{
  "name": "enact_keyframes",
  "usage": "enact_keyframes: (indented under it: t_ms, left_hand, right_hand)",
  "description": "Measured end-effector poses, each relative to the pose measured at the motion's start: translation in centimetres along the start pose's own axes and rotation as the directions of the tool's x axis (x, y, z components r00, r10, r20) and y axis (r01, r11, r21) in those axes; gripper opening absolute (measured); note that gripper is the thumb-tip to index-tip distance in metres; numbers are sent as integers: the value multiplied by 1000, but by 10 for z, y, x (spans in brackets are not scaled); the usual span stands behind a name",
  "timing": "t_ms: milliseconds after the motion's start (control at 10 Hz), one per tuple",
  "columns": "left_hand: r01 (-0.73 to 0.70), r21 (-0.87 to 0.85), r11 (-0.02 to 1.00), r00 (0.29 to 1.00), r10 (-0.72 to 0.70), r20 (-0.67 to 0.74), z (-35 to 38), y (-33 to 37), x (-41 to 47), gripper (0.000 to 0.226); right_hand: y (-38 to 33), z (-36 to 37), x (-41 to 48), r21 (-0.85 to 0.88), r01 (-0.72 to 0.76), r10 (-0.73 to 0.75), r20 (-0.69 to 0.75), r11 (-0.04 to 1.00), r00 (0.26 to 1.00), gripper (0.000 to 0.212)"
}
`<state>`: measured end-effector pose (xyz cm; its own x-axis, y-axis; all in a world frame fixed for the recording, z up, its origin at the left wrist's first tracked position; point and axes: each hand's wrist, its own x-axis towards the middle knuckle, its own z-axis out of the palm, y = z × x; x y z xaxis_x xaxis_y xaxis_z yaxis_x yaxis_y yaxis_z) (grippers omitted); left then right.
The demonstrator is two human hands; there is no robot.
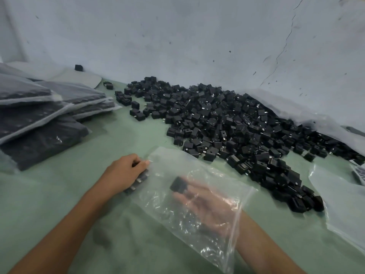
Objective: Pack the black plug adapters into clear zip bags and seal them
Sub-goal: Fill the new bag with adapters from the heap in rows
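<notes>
Right hand inside crinkled clear bag holds a black adapter.

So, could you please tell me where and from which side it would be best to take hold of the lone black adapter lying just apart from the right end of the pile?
Probably pinch the lone adapter across its two flat sides, fingers coming from above. It is a small blocky cube sitting clear of the pile on the green table, with bare surface around it.
</notes>
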<state>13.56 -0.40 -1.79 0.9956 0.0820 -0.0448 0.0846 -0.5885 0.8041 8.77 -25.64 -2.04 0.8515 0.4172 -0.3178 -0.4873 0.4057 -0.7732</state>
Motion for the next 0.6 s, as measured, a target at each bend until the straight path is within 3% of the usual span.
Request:
enact_keyframes:
  t_ms: [200,300,400,500,600]
  left_hand:
    - [-10,-3,1000,1000,10,5,0,-1,-1,36]
    - [-13,0,1000,1000,13,0,1,0,-1,37]
    - [-4,31,1000,1000,4,-13,1,0,-1,37]
    - [4,58,998,1000,-3,-27,1,-1,0,36]
    - [2,80,997,1000,0,-31,2,-3,2,36]
  right_hand:
    - [-10,43,60,-271,16,-19,-9,962,1000,38]
    - [-6,46,75,-515,135,-175,-29,846,984,18]
    - [1,41,76,-733,210,-308,1,647,951,25]
    - [10,41,73,-750,263,-385,11,607,923,41]
    - [24,57,75,-794,241,-405,-7,558,914,39]
